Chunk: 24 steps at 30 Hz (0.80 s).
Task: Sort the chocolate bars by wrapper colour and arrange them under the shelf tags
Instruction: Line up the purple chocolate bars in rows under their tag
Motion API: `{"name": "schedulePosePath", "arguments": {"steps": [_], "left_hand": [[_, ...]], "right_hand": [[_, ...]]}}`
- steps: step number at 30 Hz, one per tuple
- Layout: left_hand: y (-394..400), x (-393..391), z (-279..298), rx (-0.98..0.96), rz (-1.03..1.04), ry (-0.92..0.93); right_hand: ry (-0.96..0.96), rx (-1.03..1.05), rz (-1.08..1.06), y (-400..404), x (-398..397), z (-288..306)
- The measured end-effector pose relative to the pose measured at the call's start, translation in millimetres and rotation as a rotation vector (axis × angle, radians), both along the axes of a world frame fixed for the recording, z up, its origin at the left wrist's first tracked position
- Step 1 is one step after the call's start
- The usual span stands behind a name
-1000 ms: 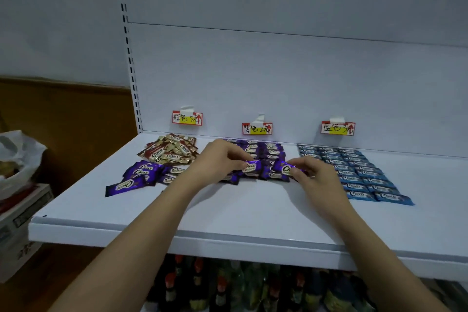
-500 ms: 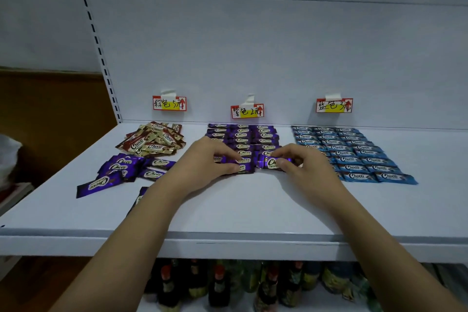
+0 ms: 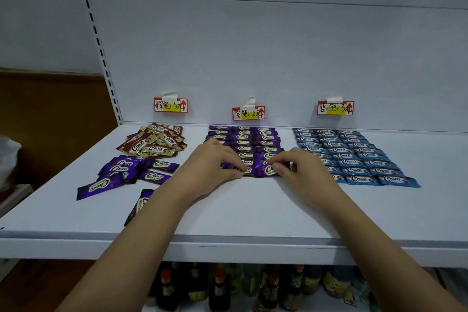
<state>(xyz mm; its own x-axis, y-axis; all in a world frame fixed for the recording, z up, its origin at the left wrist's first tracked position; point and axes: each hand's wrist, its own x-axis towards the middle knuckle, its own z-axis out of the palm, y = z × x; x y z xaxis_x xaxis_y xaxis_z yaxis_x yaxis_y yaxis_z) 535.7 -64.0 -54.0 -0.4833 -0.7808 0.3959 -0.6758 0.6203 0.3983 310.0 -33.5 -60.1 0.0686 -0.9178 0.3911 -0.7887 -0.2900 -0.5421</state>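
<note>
Below the white shelf's front edge (image 3: 228, 246), a lower level holds bottles (image 3: 217, 286). Both forearms reach over the edge onto the shelf.

One purple bar (image 3: 141, 204) lies alone near the front, partly hidden by the left forearm. Further back on the left sits a loose pile of purple bars (image 3: 126, 172), unsorted.

The left hand (image 3: 210, 167) rests at the front of the purple rows (image 3: 253, 144), fingers curled, thumb and fingertips pinching a purple bar in the front row (image 3: 247, 171). The right hand (image 3: 301, 172) pinches the neighbouring purple bar (image 3: 268, 170) between thumb and fingers. The two bars lie end to end, flat on the shelf, at the near end of the rows.

To the right, the blue bars (image 3: 354, 154) lie in tidy rows of three, just beside the right hand. At the back left, the brown-and-gold bars (image 3: 154, 143) form a loose heap.

Three price tags are taped to the back panel: the left tag (image 3: 170, 105) above the brown heap, the middle tag (image 3: 248, 113) above the purple rows, the right tag (image 3: 335, 108) above the blue rows.
</note>
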Motion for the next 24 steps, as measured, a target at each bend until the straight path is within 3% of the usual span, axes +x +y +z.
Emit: {"name": "schedulePosePath", "arguments": {"steps": [6, 11, 17, 24], "left_hand": [[1, 0, -1, -0.06, 0.008, 0.01], [9, -7, 14, -0.112, 0.134, 0.273], [17, 8, 42, -0.097, 0.232, 0.23], [55, 83, 27, 0.05, 0.455, 0.225]], "right_hand": [[0.113, -0.123, -0.039, 2, 2, -6], [0.108, -0.221, -0.035, 15, 7, 4], [0.107, -0.205, 0.039, 21, 32, 17], [0.11, -0.085, 0.285, 25, 100, 26]]}}
